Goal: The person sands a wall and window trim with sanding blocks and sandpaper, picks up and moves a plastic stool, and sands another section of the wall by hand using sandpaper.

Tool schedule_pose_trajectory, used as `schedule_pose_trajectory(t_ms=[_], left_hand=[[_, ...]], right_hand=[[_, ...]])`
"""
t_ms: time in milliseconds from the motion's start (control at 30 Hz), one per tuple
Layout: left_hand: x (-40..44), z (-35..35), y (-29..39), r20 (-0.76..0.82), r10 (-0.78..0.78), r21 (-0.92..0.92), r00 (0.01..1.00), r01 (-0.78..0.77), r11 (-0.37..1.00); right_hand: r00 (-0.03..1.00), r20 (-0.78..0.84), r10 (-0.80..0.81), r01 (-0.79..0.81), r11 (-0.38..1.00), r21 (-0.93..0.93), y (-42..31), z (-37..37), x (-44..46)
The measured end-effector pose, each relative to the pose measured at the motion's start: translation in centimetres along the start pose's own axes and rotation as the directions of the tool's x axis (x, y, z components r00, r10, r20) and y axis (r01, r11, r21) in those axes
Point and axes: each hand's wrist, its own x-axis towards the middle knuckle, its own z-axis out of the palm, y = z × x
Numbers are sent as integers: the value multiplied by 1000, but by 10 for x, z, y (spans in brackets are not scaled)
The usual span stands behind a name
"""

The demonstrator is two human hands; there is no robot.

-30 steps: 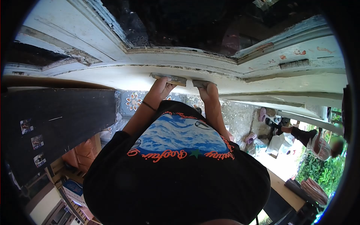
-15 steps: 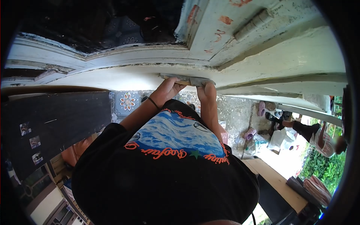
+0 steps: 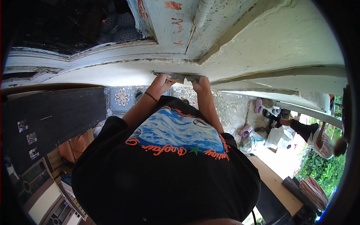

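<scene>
My left hand [image 3: 161,83], with a dark band at the wrist, grips one end of a flat wooden block with a grey sheet over it [image 3: 175,78]. My right hand [image 3: 201,84] is closed on its other end, fingers partly hidden. Between the two hands a small pale gap or torn spot shows in the grey sheet. The block lies against the pale painted wall [image 3: 123,73], just below the window ledge. Whether its hidden face is pressed flat I cannot tell.
A window frame [image 3: 112,50] with flaking paint stands above. To the left is a black board [image 3: 56,116]. Patterned tiles [image 3: 122,98] and rough concrete [image 3: 228,108] lie below. Shoes [image 3: 258,105] and plastic bags [image 3: 279,137] are at the right, near another person [image 3: 320,142].
Both hands and the block have shifted slightly left along the wall. My view has turned a little, so the window frame sits farther left.
</scene>
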Motion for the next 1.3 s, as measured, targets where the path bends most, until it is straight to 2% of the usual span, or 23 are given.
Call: schedule_pose_trajectory(t_ms=[100,233,267,300,367,467,500,567,600,633,700,833,900,933,967,1033,1067,1100,1133,1167,1233,1267,1300], left_hand=[[-32,24,22,126,28,12,992,-30,999],[-31,23,27,137,6,15,991,-8,1000],[-33,22,27,91,-27,-23,995,29,999],[-37,22,31,178,-8,-5,984,9,1000],[-61,47,40,69,24,113,997,-32,993],[-54,38,40,104,5,114,995,-17,993],[-44,27,38,46,-17,133,999,11,991],[-44,26,32,65,-39,161,997,28,987],[-46,30,33,107,-25,191,994,4,982],[-52,33,34,141,-12,223,990,-20,975],[-59,45,35,130,-2,230,991,-29,973],[-52,46,23,183,-69,266,981,18,964],[-58,54,14,250,-40,316,967,-42,948],[-59,60,10,253,-54,313,966,-29,949],[-62,67,5,255,-65,303,965,-16,953],[-71,78,-2,221,-79,335,972,1,942],[-76,84,-5,271,-64,426,960,-60,903],[-83,89,-9,320,-56,509,946,-122,852],[-93,100,-14,341,-5,544,940,-193,817],[-97,105,-18,338,1,547,941,-198,813],[-102,109,-23,300,219,822,929,-368,435],[-105,110,-21,359,260,881,896,-418,224],[-111,117,-21,361,264,880,894,-421,219]], right_hand=[[991,124,-56,51,998,43,-20,33,-46],[992,96,-80,82,997,-11,-12,31,-42],[993,114,-25,34,996,-79,-18,26,-47],[990,139,-31,27,999,27,-17,18,-34],[963,-58,-264,269,956,115,-24,36,-60],[904,-113,-413,424,898,115,-23,18,-43],[889,-131,-439,455,880,135,-25,16,-43],[911,-186,-369,400,900,175,-34,17,-44],[889,-259,-378,414,905,99,-40,31,-60],[861,-169,-479,490,871,27,-33,28,-60],[798,-224,-559,528,828,-187,-26,38,-76],[710,-276,-648,609,762,-220,-47,67,-111],[366,-37,-930,798,334,-501,-57,76,-132],[301,83,-950,762,187,-619,-58,68,-121],[298,74,-952,767,192,-612,-62,65,-121],[265,179,-947,755,89,-649,-72,63,-130],[269,175,-947,758,95,-646,-78,63,-134],[232,239,-943,771,29,-636,-85,65,-138],[195,301,-933,783,-37,-621,-91,67,-143],[197,299,-933,787,-31,-616,-99,71,-146],[22,399,-917,800,-223,-557,-113,79,-150],[3,431,-903,788,-263,-556,-119,81,-151],[-1,429,-903,792,-262,-551,-120,81,-150]])
